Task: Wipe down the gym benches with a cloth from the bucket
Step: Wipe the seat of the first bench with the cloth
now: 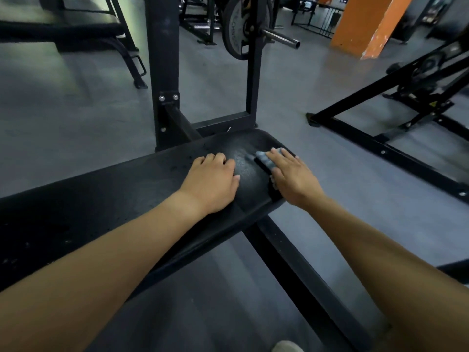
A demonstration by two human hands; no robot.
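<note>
Grey cloth (265, 159) under flat right hand (294, 179), left hand (213, 182) resting on bench (101, 199)

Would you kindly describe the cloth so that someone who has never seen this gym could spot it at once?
Find the black bench pad crossing the view and follow it to its rounded end. There the right hand presses flat on a grey-blue cloth at the pad's right edge. It is the only pale fabric on the pad; the left hand beside it holds nothing.
</note>
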